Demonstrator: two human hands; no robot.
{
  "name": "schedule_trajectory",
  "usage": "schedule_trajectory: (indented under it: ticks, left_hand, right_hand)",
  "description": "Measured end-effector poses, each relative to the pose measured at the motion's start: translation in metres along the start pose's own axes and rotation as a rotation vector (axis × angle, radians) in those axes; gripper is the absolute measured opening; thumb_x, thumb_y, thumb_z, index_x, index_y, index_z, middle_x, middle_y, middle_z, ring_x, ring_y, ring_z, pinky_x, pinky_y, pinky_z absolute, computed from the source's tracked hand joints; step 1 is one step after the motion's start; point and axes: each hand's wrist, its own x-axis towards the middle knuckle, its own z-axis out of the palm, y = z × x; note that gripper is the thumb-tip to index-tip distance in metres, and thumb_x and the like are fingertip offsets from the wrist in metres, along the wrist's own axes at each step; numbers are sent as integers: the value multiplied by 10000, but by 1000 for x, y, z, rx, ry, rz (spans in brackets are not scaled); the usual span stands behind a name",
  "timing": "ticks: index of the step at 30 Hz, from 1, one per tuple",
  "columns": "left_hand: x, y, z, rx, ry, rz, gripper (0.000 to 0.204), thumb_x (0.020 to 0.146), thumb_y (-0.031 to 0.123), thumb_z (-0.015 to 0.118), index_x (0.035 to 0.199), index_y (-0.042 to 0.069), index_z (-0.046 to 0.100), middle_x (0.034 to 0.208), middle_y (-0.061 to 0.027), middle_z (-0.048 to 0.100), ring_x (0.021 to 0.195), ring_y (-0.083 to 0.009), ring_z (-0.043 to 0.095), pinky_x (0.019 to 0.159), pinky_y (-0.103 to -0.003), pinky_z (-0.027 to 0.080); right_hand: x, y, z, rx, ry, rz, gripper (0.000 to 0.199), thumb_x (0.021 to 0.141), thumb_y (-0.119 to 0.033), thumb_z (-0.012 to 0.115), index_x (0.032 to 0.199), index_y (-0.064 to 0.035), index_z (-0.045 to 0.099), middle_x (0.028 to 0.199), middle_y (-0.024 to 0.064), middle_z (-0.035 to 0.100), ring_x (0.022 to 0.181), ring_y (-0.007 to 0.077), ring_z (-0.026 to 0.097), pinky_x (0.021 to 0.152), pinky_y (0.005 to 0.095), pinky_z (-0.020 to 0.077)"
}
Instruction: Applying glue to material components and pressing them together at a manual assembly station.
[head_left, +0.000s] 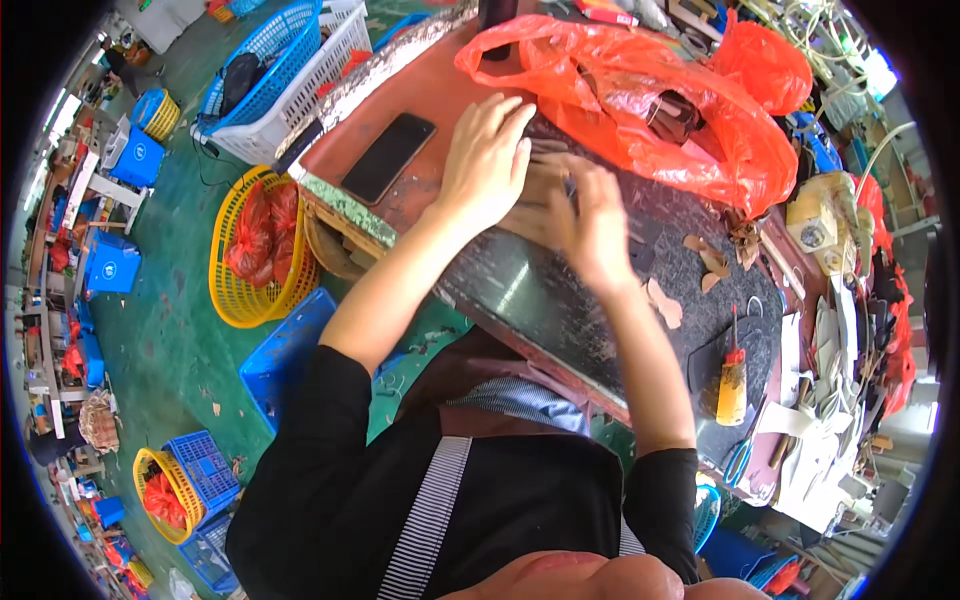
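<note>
My left hand [487, 165] lies on the worktable [520, 290] with its fingers stretched out, at the left end of some brown strip-like pieces [535, 212]. Over the right side of these pieces is my right hand [597, 225], smeared by motion, so its grip is unclear. What the brown pieces are cannot be made out. A black phone [388, 158] rests left of my left hand. Just beyond both hands spreads an open red plastic bag [640, 110] with dark brown pieces inside.
Leather-like scraps [664, 303], a yellow-handled tool [732, 390] with a thin shaft and blue-handled scissors [738, 463] lie to the right. White sheets [800, 455] pile at the table's right edge. On the floor at left stand a yellow basket [222, 262] and a blue crate [262, 370].
</note>
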Motion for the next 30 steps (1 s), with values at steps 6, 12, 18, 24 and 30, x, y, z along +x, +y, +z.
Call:
schedule_trajectory:
  ticks: [6, 12, 18, 24, 30]
  left_hand:
    - [-22, -19, 55, 176, -116, -34, 465, 926, 204, 520, 1339, -9, 511, 1432, -170, 485, 1380, -355, 391, 1151, -508, 275]
    - [-27, -27, 69, 140, -242, -129, 501, 938, 260, 486, 1364, -4, 491, 1462, -182, 463, 1403, -368, 362, 1164, -530, 249]
    - [-25, -25, 66, 195, -283, -221, 515, 910, 266, 573, 1367, 37, 508, 1430, -172, 497, 1372, -360, 397, 1132, -499, 297]
    - [5, -15, 28, -243, 99, -92, 467, 841, 275, 688, 1241, 43, 625, 1276, -150, 614, 1215, -343, 534, 1055, -456, 363]
    - [3, 54, 16, -253, -437, 260, 271, 814, 202, 719, 1043, 57, 702, 1065, -77, 677, 965, -287, 628, 961, -416, 429]
  right_hand:
    - [7, 20, 75, 11, 37, 15, 575, 929, -289, 595, 1382, 35, 450, 1411, 241, 480, 1345, 408, 403, 1144, 461, 273]
    - [13, 31, 83, 83, -113, 141, 654, 955, -396, 557, 1437, 23, 412, 1512, 232, 390, 1463, 389, 256, 1209, 473, 100]
    - [1, -4, -9, 283, -16, 147, 659, 933, -392, 592, 1441, -6, 425, 1513, 208, 402, 1457, 366, 282, 1209, 456, 108]
    - [-104, -2, -123, 364, 219, 413, 546, 881, -129, 627, 1387, 11, 477, 1401, 162, 520, 1306, 287, 482, 1117, 408, 347]
    - [-211, 4, -210, -117, 470, 849, 504, 877, -165, 671, 1346, -40, 534, 1335, 155, 570, 1202, 288, 547, 1053, 423, 407]
